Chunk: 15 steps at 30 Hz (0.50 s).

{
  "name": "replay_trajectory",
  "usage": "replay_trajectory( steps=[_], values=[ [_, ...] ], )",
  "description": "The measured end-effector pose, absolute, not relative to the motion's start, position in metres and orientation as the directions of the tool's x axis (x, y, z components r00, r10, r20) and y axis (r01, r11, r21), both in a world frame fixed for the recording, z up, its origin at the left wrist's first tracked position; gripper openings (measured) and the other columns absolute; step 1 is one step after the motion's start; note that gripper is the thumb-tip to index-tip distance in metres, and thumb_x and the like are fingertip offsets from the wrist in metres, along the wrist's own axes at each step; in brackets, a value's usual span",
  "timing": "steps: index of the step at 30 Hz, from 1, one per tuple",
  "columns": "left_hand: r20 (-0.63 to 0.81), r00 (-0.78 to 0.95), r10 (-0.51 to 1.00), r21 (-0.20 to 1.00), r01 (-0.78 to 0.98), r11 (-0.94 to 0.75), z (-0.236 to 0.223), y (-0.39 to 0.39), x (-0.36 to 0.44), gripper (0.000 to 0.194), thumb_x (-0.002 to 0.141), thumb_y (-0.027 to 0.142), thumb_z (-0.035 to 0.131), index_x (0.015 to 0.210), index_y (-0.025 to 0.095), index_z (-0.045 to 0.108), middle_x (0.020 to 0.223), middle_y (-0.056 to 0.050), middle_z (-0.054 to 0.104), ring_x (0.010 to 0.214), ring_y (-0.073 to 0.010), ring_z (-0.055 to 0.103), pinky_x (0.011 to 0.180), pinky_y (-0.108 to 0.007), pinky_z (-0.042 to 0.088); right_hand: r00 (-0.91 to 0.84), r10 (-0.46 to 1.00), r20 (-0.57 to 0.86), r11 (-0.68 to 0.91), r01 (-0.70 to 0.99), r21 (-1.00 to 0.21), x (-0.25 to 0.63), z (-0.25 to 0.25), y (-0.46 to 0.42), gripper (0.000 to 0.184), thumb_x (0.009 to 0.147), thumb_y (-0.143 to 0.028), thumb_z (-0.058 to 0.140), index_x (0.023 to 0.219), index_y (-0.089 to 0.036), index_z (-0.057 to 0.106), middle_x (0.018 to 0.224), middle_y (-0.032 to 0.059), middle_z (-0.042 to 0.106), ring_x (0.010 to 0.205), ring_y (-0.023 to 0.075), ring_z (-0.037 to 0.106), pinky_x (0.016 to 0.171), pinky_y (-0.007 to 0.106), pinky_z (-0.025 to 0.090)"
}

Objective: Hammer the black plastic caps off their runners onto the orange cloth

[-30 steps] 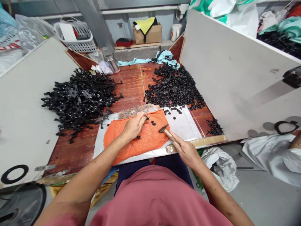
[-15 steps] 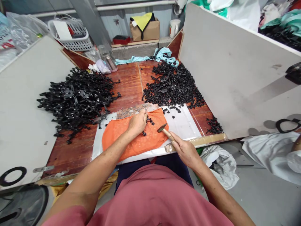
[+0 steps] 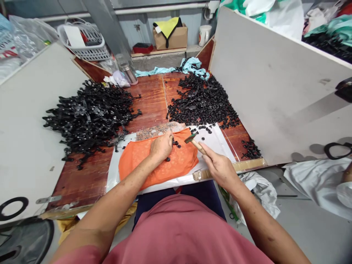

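Note:
My left hand (image 3: 161, 148) rests over an orange cloth (image 3: 136, 157), its fingers pinched together near the cloth's far edge. Whatever sits between those fingertips is too small and hidden to make out. Several small black plastic pieces (image 3: 176, 143) lie on the cloth beside the fingers. In my right hand (image 3: 220, 167) is a hammer (image 3: 198, 146), gripped by its wooden handle, the head above the right part of the cloth and apart from the left fingers. Behind the cloth a speckled stone slab (image 3: 154, 131) shows in part.
A large heap of black plastic parts (image 3: 92, 113) covers the bench's left side, and a heap of small black pieces (image 3: 203, 101) the right. Pale boards (image 3: 275, 80) wall both sides. A metal-and-glass bottle (image 3: 129, 74) and light blue cloth (image 3: 156, 70) are at the back.
The hammer and my right hand have risen a little, away from my body. My left hand stays at nearly the same place, still pinched.

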State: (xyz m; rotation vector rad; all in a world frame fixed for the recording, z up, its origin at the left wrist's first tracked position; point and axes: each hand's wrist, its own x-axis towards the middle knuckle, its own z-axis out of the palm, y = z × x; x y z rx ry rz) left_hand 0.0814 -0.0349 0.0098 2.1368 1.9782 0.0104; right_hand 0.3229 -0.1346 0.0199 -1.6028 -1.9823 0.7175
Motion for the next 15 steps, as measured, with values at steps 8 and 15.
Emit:
replay_trajectory(
  steps=[8, 15],
  values=[
    [-0.159, 0.081, 0.984, 0.219, 0.975, -0.045, 0.007, -0.035, 0.081, 0.034, 0.108, 0.035, 0.029, 0.12, 0.024, 0.058, 0.098, -0.011, 0.077, 0.089, -0.0269, 0.073, 0.071, -0.032, 0.043, -0.281, 0.959, -0.023, 0.237, 0.848, -0.473, 0.295, 0.024, -0.106, 0.057, 0.105, -0.025, 0.045, 0.161, -0.033, 0.043, 0.104, 0.0045, 0.081, 0.087, 0.0237, 0.076, 0.081, 0.033, 0.058],
    [-0.189, 0.069, 0.979, 0.218, 0.976, -0.027, 0.008, -0.035, 0.082, 0.035, 0.108, 0.036, 0.028, 0.12, 0.024, 0.058, 0.094, -0.01, 0.077, 0.087, -0.0271, 0.072, 0.071, -0.032, 0.042, -0.283, 0.958, -0.045, 0.237, 0.873, -0.425, 0.296, 0.018, -0.105, 0.057, 0.105, -0.027, 0.044, 0.162, -0.031, 0.041, 0.098, 0.0054, 0.081, 0.083, 0.0232, 0.076, 0.079, 0.032, 0.056]
  ],
)
